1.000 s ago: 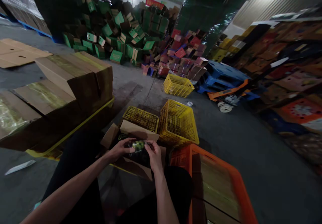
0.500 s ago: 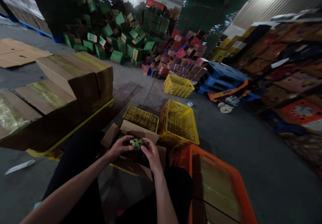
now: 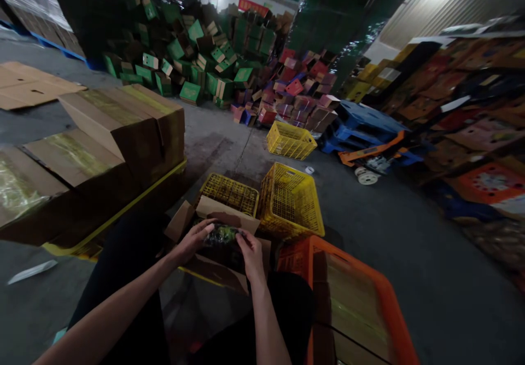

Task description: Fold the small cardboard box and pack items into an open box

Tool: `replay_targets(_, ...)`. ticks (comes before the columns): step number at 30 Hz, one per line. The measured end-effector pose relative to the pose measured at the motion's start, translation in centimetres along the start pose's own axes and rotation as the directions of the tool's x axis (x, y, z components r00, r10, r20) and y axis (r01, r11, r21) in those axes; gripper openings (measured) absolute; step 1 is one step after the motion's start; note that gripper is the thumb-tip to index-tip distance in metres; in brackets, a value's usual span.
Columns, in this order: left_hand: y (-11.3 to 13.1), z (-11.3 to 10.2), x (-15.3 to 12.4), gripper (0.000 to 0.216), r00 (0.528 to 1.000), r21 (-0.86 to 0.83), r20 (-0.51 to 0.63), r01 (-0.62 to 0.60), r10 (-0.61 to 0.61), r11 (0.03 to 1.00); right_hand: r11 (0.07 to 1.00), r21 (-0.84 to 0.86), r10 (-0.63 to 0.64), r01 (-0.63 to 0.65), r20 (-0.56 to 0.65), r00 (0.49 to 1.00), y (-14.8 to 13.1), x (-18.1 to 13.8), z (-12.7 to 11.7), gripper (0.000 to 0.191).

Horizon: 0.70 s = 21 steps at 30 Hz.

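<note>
Between my hands is a shiny plastic packet (image 3: 222, 235), dark with green-yellow patches; its contents are too blurred to name. My left hand (image 3: 195, 241) has its fingers closed on the packet's left end. At the right end, my right hand (image 3: 250, 249) pinches it between thumb and fingers. Both hands are over an open cardboard box (image 3: 226, 212) with its flaps spread, between my knees. Dark contents in the box are mostly hidden by my hands and shadow. A yellow edge shows beneath the box.
Yellow crates (image 3: 292, 201) stand beyond the box. An orange crate (image 3: 353, 261) holding cartons is at my right knee. Taped cartons (image 3: 123, 119) are stacked on my left. Farther back are a heap of green boxes (image 3: 191, 92), blue pallets (image 3: 361, 119) and an orange pallet jack (image 3: 373, 149).
My hands have moved slightly apart along the packet. It looks wider and flatter between them, with more of its dark, shiny surface showing. The crates and cartons stay put.
</note>
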<state>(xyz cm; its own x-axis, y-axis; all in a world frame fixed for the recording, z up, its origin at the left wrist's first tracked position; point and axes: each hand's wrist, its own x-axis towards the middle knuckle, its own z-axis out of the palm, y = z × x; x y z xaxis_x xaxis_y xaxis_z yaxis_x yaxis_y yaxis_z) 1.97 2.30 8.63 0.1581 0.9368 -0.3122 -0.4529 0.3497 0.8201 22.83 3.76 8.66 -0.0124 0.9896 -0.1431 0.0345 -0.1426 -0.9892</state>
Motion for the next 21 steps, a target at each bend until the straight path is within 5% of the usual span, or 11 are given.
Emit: replay_targets(21,-0.08,-0.44,0.17,0.069,0.995,-0.041,0.090,0.051,-0.047,0.998,0.995,0.068,0.076,-0.074,-0.023,0.997,-0.45,-0.46,0.26,0.047)
